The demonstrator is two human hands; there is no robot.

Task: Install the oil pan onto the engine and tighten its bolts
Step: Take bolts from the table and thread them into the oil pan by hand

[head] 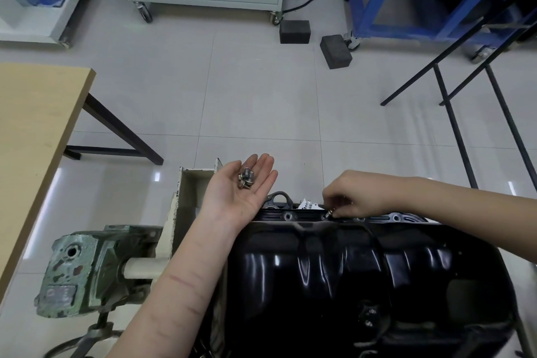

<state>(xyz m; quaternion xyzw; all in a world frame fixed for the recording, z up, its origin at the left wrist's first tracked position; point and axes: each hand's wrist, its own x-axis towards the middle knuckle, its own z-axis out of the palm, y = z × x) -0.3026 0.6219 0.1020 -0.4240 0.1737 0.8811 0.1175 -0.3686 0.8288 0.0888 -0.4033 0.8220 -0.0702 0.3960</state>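
Black oil pan (363, 276) sits on engine before me. Green gearbox (87, 267) at left; wooden worktop (32, 136) beyond. My left hand (244, 183), palm up and flat, carries spare bolts (246, 179). My right hand (357, 197) pinches one bolt (328, 214) at the pan's far rim.

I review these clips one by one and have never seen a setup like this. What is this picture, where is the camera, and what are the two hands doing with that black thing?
The one picture comes from a camera worn on a person's head, looking down at bare hands. The black oil pan sits upside down on an engine held in a stand. The left hand lies palm up, carrying a few spare bolts. The right hand pinches one bolt at a hole in the pan's far rim. To the left is the stand's green gearbox; beyond lie a wooden table and tiled floor.
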